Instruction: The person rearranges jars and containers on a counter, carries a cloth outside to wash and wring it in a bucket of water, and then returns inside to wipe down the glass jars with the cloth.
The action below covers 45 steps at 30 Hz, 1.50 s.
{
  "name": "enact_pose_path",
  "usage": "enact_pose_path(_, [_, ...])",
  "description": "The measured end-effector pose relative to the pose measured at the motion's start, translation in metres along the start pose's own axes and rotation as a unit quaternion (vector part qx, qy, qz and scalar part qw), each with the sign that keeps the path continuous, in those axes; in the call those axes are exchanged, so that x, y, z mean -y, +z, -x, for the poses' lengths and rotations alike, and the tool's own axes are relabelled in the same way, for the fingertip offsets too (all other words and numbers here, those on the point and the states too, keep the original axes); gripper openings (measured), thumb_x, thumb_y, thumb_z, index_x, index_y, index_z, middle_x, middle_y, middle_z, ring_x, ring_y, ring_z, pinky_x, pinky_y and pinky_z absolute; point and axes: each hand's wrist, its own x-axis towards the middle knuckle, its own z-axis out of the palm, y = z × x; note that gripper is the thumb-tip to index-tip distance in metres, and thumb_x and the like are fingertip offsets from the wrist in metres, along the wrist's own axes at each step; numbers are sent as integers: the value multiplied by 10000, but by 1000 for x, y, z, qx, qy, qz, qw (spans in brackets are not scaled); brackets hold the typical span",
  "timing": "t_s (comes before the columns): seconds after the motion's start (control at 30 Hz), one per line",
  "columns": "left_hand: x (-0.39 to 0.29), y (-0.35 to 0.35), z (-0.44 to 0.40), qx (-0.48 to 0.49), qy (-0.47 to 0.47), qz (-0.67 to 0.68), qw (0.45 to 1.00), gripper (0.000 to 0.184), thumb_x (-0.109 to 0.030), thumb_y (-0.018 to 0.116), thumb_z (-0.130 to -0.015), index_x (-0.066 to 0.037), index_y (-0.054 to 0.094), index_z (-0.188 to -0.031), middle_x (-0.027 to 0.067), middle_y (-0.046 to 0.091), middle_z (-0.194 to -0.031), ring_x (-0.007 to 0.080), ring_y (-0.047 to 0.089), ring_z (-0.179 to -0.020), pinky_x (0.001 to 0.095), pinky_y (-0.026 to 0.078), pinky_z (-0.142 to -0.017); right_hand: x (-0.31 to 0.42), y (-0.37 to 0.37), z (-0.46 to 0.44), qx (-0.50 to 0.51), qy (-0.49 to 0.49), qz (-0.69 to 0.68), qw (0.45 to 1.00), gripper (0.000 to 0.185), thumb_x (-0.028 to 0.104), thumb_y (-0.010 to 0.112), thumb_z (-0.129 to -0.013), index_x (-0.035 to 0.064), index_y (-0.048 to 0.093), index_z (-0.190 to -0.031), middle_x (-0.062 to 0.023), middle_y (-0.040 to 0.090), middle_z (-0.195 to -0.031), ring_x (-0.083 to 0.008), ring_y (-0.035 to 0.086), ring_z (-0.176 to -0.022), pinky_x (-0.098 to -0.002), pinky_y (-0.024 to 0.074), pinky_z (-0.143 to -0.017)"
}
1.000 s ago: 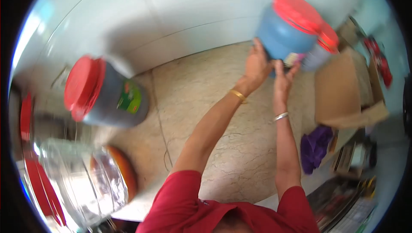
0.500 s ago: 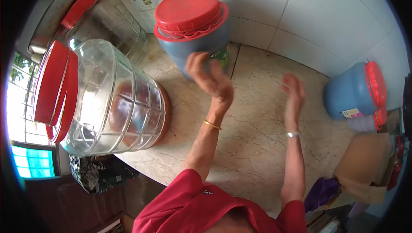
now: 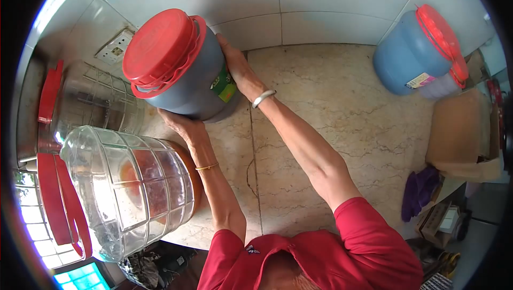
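A blue-grey plastic jar [image 3: 197,89] with a red screw lid [image 3: 159,44] and a green label stands on the marble counter, tilted in the view. My left hand [image 3: 184,127], gold bangle at the wrist, presses against its near left side, low down; its fingers are partly hidden by the jar. On the opposite side my right hand [image 3: 238,68], wearing a silver bangle, wraps the jar behind the label, its fingertips out of sight. Whether the jar's base is lifted I cannot tell. Close to my left forearm is a large clear jar [image 3: 120,188] with reddish-brown contents low inside.
Another clear jar [image 3: 96,97] with a red lid stands behind, by the wall socket [image 3: 115,47]. At the right are a second blue jar [image 3: 411,57], a cardboard box [image 3: 454,129] and a purple cloth [image 3: 419,191]. The marble counter [image 3: 304,92] meets a tiled wall.
My hands have gone from apart in the air to both sides of the blue-grey jar. The head view has turned, so the surroundings sit differently in the frame.
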Motion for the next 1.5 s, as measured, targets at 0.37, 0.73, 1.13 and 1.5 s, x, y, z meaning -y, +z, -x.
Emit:
enact_pose_path(0.37, [29, 39, 86, 97, -83, -33, 991, 582, -476, 349, -951, -4, 460, -1273, 170, 534, -1227, 315, 507, -1121, 438, 400, -957, 15, -103, 95, -210, -54, -87, 972, 457, 323, 350, -1001, -19, 449, -1287, -108, 517, -1242, -188, 461, -1112, -340, 333, -1002])
enact_pose_path(0.73, [74, 169, 179, 234, 7, -131, 963, 450, -345, 356, -949, 31, 524, -1132, 236, 563, -1136, 387, 491, -1091, 429, 364, -966, 28, -235, 154, -255, -268, 187, 910, 767, 231, 645, -850, -22, 194, -1417, -168, 309, -1419, -275, 351, -1277, -420, 302, -1078])
enact_pose_path(1.13, [131, 222, 185, 192, 164, -239, 938, 385, -276, 391, -925, 9, 485, -1167, 206, 470, -1202, 390, 458, -1078, 472, 355, -928, 55, -242, 138, -307, -239, 213, 896, 979, -34, 782, -658, 29, 186, -1433, -148, 363, -1361, -277, 434, -1180, -381, 414, -982])
enact_pose_path(1.5, [-59, 24, 231, 405, 197, -161, 878, 522, -58, 622, -796, 7, 398, -1263, 236, 396, -1328, 408, 438, -1191, 437, 402, -965, 26, -271, 132, -403, -145, 391, 815, 920, 319, 816, -699, -90, 306, -1347, -259, 455, -1300, -312, 496, -1150, -374, 394, -979])
